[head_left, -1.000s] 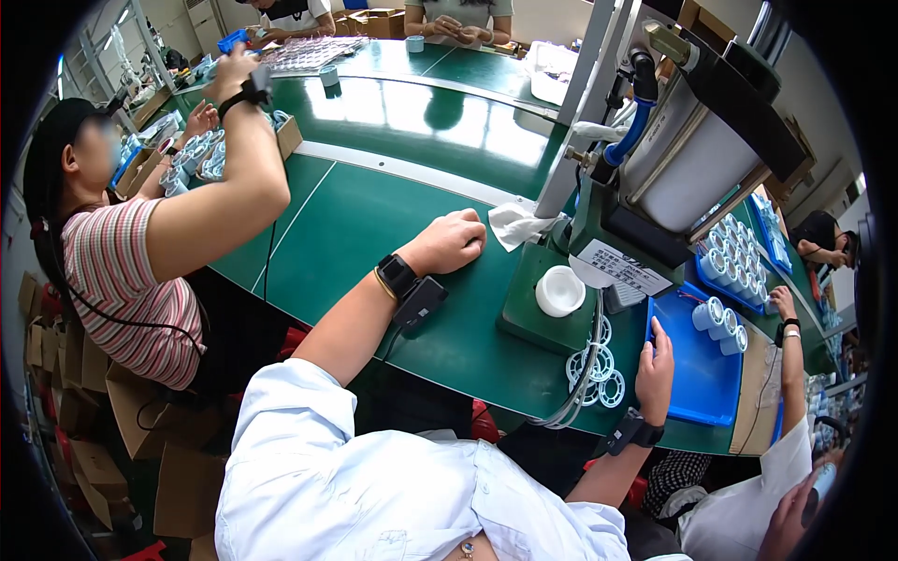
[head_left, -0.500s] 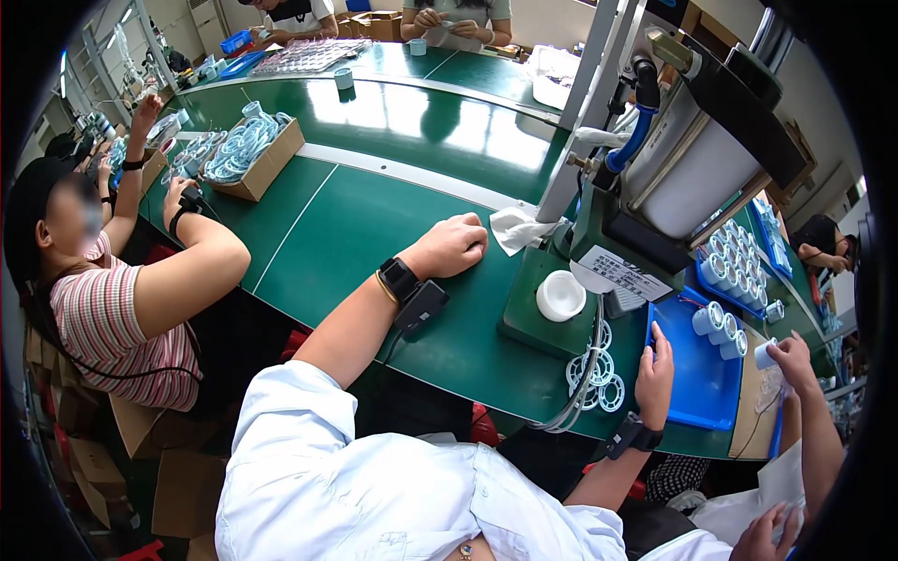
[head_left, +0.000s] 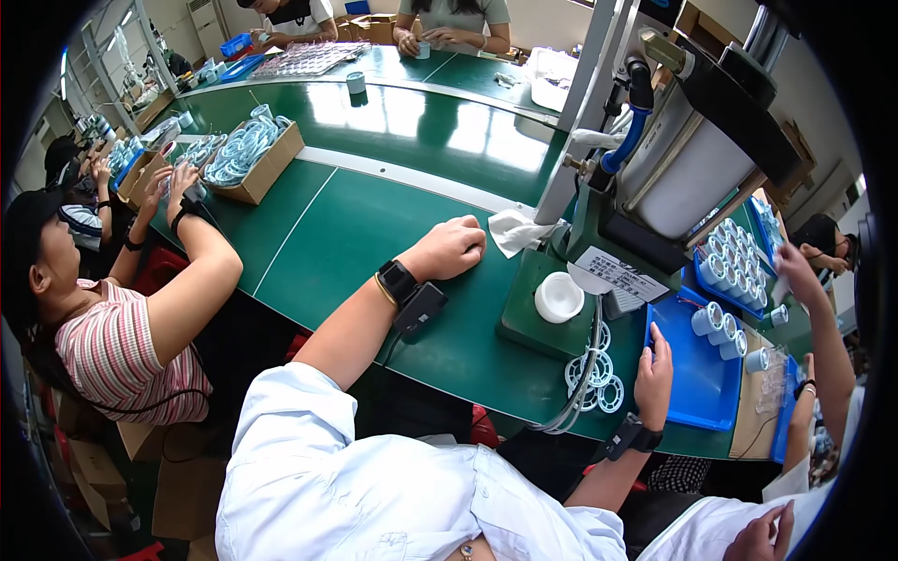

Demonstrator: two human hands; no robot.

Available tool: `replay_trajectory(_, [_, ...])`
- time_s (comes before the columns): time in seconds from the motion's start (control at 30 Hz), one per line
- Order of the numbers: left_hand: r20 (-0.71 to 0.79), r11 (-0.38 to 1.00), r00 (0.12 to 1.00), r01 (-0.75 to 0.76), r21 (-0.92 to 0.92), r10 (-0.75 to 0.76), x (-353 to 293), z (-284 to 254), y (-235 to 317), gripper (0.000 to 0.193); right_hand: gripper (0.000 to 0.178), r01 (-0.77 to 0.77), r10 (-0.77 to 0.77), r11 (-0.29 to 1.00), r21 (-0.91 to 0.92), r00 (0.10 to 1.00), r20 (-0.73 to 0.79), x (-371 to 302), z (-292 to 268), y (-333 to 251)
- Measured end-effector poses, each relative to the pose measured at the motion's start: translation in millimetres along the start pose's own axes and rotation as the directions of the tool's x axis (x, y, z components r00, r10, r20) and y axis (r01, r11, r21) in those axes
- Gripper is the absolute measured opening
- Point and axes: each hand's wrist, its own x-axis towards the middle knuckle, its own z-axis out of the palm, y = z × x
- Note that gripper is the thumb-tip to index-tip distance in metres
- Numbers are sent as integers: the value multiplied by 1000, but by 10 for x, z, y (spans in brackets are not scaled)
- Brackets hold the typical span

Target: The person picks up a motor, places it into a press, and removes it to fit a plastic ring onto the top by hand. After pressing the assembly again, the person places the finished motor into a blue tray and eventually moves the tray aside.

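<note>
My left hand (head_left: pixel 447 248) lies loosely curled on the green tabletop, left of the press, and nothing shows in its fingers. My right hand (head_left: pixel 655 374) rests against the left rim of a blue tray (head_left: pixel 692 388), its fingers stretched out. Three white-and-blue cylindrical parts (head_left: pixel 720 330) stand in the tray's upper right. Between my hands is the bench press (head_left: pixel 645 206), with a round white cup-shaped holder (head_left: pixel 560 297) on its green base. Several pale blue rings (head_left: pixel 599 379) lie beside the base, partly behind hanging cables.
A cardboard box of pale blue rings (head_left: pixel 248 159) stands at the left, near a co-worker in a striped shirt (head_left: pixel 112 346). Another blue tray (head_left: pixel 734 266) full of cylindrical parts is at the right. White tissue (head_left: pixel 524 232) lies by the press post. One cylinder (head_left: pixel 355 82) stands on the far belt.
My hands have stayed in place. The co-worker on the right has set down a cylindrical part and reached farther out. The co-worker on the left has turned toward the boxes, both hands raised together.
</note>
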Motion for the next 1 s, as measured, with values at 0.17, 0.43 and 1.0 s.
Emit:
replay_trajectory(0.17, [8,1000,1000,8,8,-8,-8,-8,-7,13,44,-8,8,1000,-4,1000,24,-1,-5,-7])
replay_trajectory(0.43, [7,1000,1000,4,2,-4,-8,-18,-3,13,44,-15,15,1000,-2,1000,18,14,1,-10])
replay_trajectory(1.0, [6,999,999,43,0,-43,-26,-19,34,13,45,-34,34,999,3,998,48,6,-15,-8])
